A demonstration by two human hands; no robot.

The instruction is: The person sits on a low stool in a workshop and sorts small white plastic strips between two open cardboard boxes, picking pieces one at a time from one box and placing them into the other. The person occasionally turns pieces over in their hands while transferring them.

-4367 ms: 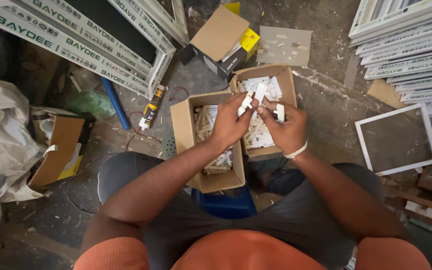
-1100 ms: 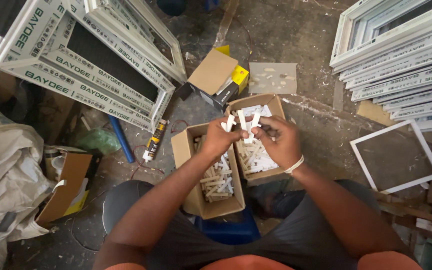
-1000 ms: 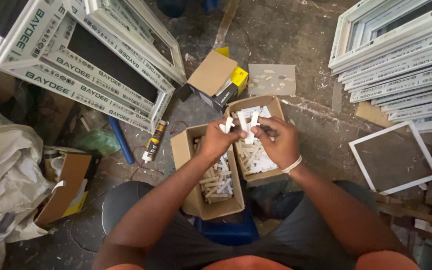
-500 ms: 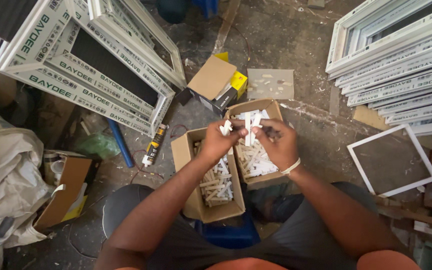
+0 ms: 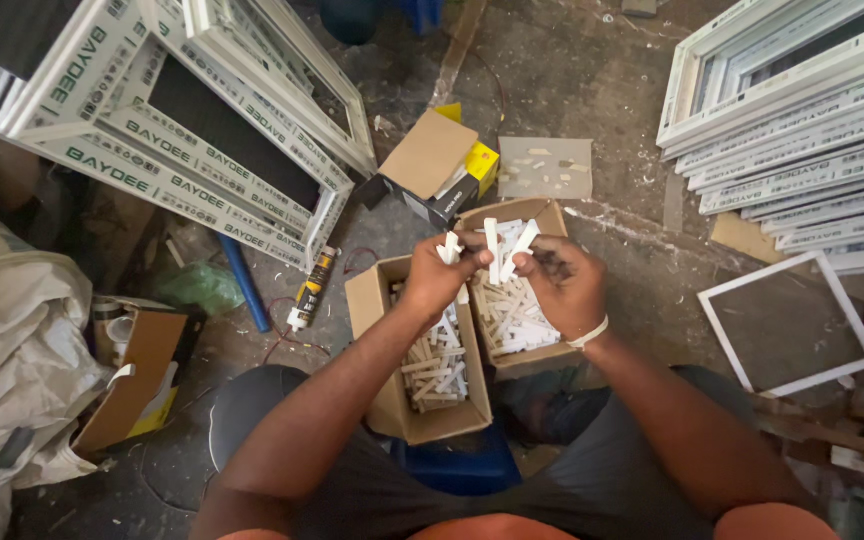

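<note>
Both my hands are raised over two open cardboard boxes on the floor. My left hand (image 5: pixel 444 278) pinches a small white plastic piece (image 5: pixel 450 247) above the left box (image 5: pixel 376 300), which is filled with several short white plastic strips. My right hand (image 5: pixel 563 283) grips two longer white plastic strips (image 5: pixel 505 247) that stick up from its fingers, above the right box (image 5: pixel 542 212), which also holds white strips. The two hands almost touch. A pale band circles my right wrist.
White window frames (image 5: pixel 182 130) lean at the upper left, and more profiles are stacked at the upper right (image 5: pixel 792 120). A sealant tube (image 5: pixel 310 290), a blue rod (image 5: pixel 244 283), a small white frame (image 5: pixel 788 322), other cardboard boxes (image 5: pixel 437 165) and a white sack (image 5: pixel 12 370) lie around.
The hands stayed together over the boxes, working the white pieces. The view tilted upward a little, so the boxes and hands sit lower in the picture.
</note>
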